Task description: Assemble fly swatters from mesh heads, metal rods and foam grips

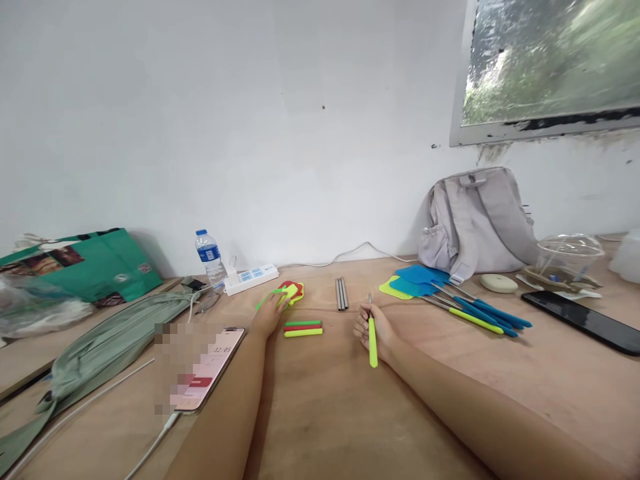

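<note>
My left hand [270,312] reaches forward on the wooden table [320,407] and its fingers close on a green swatter head [286,293] lying over red and yellow ones [296,289]. My right hand [371,327] is closed round a yellow-green handle [373,345] with a thin metal rod sticking out at the top. Between my hands lie three short handle sleeves [303,327], green, red and yellow. Metal rods [341,293] lie side by side just beyond them.
A pile of blue and yellow fly swatters [450,300] lies at the right, before a grey backpack [475,223]. A black phone [585,320], a plastic container [567,257], a power strip [251,278], a water bottle [210,257], a green bag [85,263] and a phone with a cable [207,367] surround the work area.
</note>
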A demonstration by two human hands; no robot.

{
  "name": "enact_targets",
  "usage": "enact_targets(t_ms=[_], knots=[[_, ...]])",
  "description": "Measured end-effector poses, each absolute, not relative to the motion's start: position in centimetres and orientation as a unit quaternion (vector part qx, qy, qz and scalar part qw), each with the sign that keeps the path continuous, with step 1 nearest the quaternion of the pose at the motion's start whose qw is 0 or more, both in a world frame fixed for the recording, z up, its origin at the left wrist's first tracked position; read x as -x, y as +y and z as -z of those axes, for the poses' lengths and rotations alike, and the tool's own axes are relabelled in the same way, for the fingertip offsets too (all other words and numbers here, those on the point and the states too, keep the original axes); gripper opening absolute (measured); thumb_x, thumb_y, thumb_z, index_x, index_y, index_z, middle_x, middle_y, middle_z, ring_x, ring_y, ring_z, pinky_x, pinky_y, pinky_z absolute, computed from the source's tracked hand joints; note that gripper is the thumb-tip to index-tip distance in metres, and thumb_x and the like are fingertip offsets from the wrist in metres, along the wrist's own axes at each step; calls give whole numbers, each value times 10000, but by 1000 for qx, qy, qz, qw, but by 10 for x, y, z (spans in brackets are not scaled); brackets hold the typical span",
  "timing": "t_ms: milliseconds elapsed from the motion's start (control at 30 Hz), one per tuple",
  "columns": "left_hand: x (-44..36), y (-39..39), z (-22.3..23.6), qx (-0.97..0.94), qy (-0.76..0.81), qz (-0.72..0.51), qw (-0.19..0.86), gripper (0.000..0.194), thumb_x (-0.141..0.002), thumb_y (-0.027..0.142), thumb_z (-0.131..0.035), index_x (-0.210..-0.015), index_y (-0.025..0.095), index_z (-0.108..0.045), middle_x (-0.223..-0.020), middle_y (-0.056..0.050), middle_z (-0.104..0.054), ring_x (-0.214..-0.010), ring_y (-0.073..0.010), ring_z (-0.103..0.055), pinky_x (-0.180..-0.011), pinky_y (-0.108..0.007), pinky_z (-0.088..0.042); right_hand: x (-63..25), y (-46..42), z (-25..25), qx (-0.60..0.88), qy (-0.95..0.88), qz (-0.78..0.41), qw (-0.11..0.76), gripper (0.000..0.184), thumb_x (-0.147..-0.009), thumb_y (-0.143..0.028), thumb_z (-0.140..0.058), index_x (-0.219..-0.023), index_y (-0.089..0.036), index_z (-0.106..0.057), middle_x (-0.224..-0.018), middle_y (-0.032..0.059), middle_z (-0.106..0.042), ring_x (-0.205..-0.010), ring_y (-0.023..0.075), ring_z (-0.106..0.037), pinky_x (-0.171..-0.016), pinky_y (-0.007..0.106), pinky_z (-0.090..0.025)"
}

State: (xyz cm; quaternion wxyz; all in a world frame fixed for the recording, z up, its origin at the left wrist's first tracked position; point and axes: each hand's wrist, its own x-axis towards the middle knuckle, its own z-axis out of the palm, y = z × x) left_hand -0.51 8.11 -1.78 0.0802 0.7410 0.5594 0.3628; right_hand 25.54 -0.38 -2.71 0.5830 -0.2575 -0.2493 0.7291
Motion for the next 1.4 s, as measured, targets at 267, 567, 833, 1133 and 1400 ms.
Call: enact_targets(t_ms=[267, 567, 833, 1133, 1400], knots=[[-5, 50, 8, -553, 582, -590, 89, 90, -766, 277, -455, -714, 205, -471, -633, -7, -518, -711, -185, -533, -661, -274, -397, -257, 0, 29, 290, -290, -697, 588, 339, -743, -325, -482, -486, -212, -291, -343, -87, -284, -276, 60, -209, -301, 210, -177], [-49, 19, 10, -366, 442, -761, 302, 146, -644, 232, -523, -762, 200, -442, -742, 3, -598, -697, -132, -596, -610, -235, -455, -297, -7, 5, 325, -470, -403, 715, 411, -698, -499, -588, -520, -206, -361, -441, -69, -327, -389, 79, -391, -396, 224, -337], [-69, 14, 6, -245, 333, -747, 521, 122, -647, 139, -573, -727, 185, -493, -747, 27, -638, -643, -101, -609, -562, -200, -480, -312, -13, -1, 306, -498, -411, 700, 313, -732, -536, -519, -729, -225, -479, -478, -78, -315, -378, 59, -207, -344, 186, -130], [-68, 14, 6, -231, 349, -733, 537, 81, -687, 130, -534, -758, 168, -533, -777, 0, -648, -639, -106, -610, -555, -207, -490, -326, -14, -23, 267, -452, -499, 690, 318, -722, -477, -473, -560, -212, -402, -453, -50, -343, -370, 73, -260, -365, 222, -195], [-67, 16, 7, -226, 355, -735, 532, 97, -699, 135, -524, -788, 169, -542, -825, -15, -649, -662, -105, -610, -550, -193, -494, -341, -12, -35, 304, -427, -571, 632, 537, -753, -606, -319, -402, -207, -239, -364, -43, -222, -338, 82, -243, -364, 238, -177]])
